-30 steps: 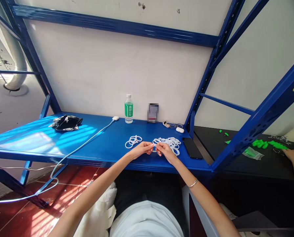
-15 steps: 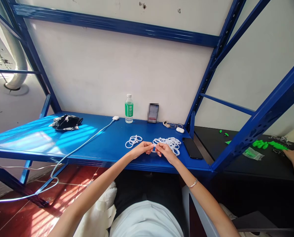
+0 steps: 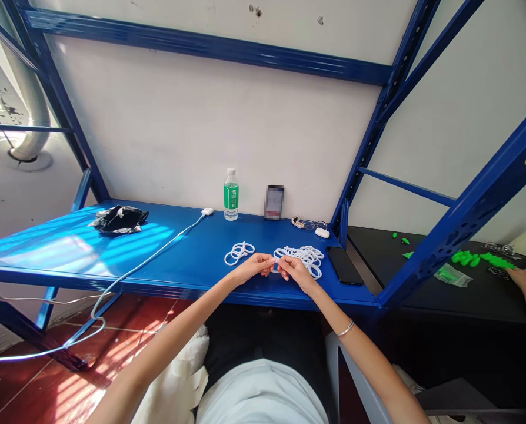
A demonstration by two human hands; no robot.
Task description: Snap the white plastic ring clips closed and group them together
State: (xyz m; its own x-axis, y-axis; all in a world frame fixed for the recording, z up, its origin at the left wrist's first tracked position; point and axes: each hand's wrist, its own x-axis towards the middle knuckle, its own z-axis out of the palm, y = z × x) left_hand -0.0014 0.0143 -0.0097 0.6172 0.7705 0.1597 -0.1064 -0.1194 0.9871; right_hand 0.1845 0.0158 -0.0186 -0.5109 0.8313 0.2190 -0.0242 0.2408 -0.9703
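You've got a pinch grip on some white cord (image 3: 276, 261), left hand (image 3: 255, 267) and right hand (image 3: 295, 268). White loops (image 3: 309, 255) sit piled just beyond.

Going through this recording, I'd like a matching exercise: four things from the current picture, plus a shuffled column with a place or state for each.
1. Left hand and right hand
2. Bottle
3. Black phone
4. Crumpled black bag

A. Right of the large pile of white loops
B. On the blue table's sunlit left part
C. Upright, with a green label
D. Pinching a white loop between them

Pairs: 1-D, 2-C, 3-A, 4-B
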